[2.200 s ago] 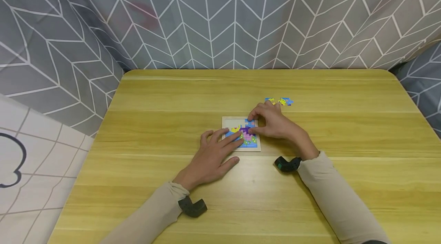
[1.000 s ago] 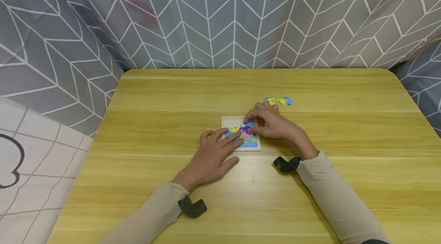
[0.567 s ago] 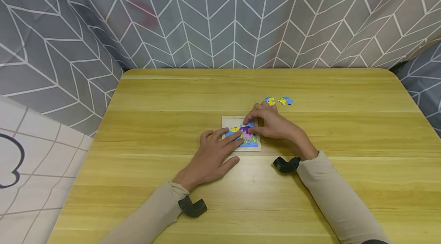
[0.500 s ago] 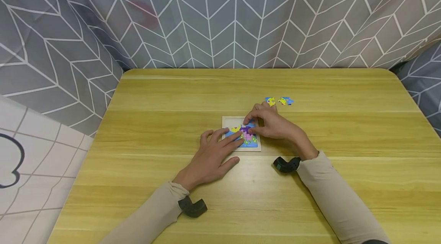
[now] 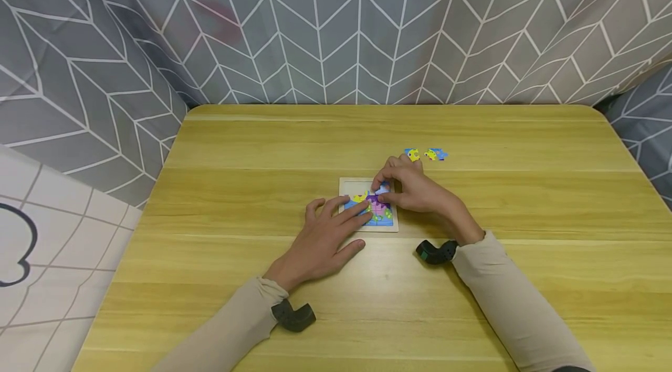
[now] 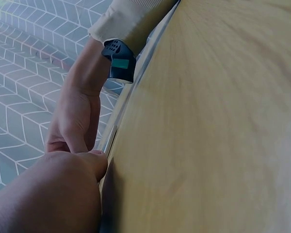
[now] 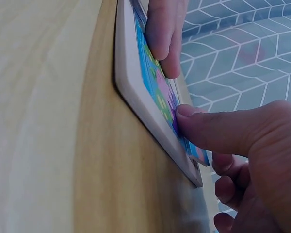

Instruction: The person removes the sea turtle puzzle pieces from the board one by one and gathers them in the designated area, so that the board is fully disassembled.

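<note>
A square jigsaw puzzle in a pale wooden frame (image 5: 367, 228) lies mid-table, its upper left part showing bare backing. My left hand (image 5: 320, 241) rests over its left side, fingers spread and nearly straight, fingertips touching the assembled pieces. At the upper right corner my right hand (image 5: 417, 185) pinches a blue puzzle piece (image 5: 383, 188) between thumb and index finger. In the right wrist view this piece (image 7: 200, 153) sits tilted, one edge raised above the frame. The right thumb (image 7: 218, 128) hides part of it. In the left wrist view the puzzle is mostly hidden behind the left hand (image 6: 53, 189).
Two loose yellow-and-blue puzzle pieces, a left one (image 5: 412, 154) and a right one (image 5: 436, 154), lie beyond my right hand. The wooden table (image 5: 252, 156) ends at a patterned grey curtain (image 5: 336, 28). A black wrist camera (image 5: 437, 252) sits by the right cuff.
My right fingertips have shifted slightly left over the corner piece, which now looks paler and tilted instead of flat. The left hand stays in place on the puzzle.
</note>
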Tool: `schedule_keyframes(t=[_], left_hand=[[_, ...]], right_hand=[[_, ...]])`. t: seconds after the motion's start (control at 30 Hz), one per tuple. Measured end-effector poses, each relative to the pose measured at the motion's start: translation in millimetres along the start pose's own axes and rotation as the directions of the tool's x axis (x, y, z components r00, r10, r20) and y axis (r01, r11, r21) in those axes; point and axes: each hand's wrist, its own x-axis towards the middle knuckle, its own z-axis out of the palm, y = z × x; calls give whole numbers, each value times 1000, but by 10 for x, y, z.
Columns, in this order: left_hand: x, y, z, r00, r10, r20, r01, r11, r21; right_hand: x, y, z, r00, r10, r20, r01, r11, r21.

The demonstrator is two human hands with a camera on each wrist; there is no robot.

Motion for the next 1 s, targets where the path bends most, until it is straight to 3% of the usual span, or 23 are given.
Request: schedule_keyframes(t=[0.67, 1.0], left_hand=[[-2, 5, -11, 1000, 3, -1, -3, 1000, -2], [0, 2, -3, 1000, 7, -6, -7, 1000, -10]], right_hand=[[-20, -5, -34, 1000, 0, -1, 0, 999, -33], [-26, 6, -38, 998, 54, -20, -54, 998, -9]])
